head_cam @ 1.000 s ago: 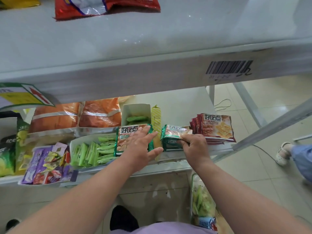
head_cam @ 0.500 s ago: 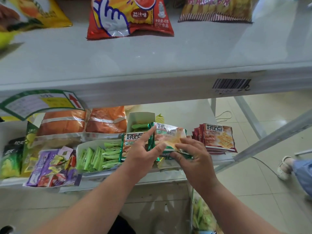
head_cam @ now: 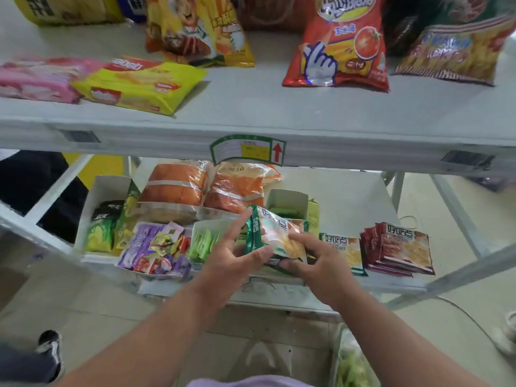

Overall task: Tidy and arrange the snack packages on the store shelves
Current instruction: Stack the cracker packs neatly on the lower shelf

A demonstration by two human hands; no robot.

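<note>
Green-edged cracker pack [head_cam: 275,237] is sitting up off the lower shelf [head_cam: 343,188], between both your hands, tilted w/ one end toward the back. You're holding it w/ the left hand [head_cam: 237,258]: thumb pressing the near edge, fingers stretching up along its green side. Your right hand [head_cam: 318,261] is gripping the other end, fingers curling under & around the pack's right corner. So both grips are holding the pack, neither wide.

Just right of it, another green-trimmed pack [head_cam: 344,251] is lying flat on the lower shelf, & beside that a stack of dark red packs [head_cam: 396,248] is sitting near the shelf's right front. Behind your hands a white open box [head_cam: 287,201] is standing w/ green items inside. Left of your left hand a tray of light green sticks [head_cam: 205,240] is showing, then a purple box of mixed sweets [head_cam: 156,248], then green bags [head_cam: 103,227] at far left. Two orange bread bags [head_cam: 201,188] are lying at the back.

On the upper shelf [head_cam: 251,107] a yellow pack [head_cam: 139,86] & a pink pack [head_cam: 39,78] are lying flat at left; a red tomato chip bag [head_cam: 340,43] is lying right of centre w/ more chip bags around it. A price tag w/ red arrow [head_cam: 248,149] is sticking to the shelf's front edge.
</note>
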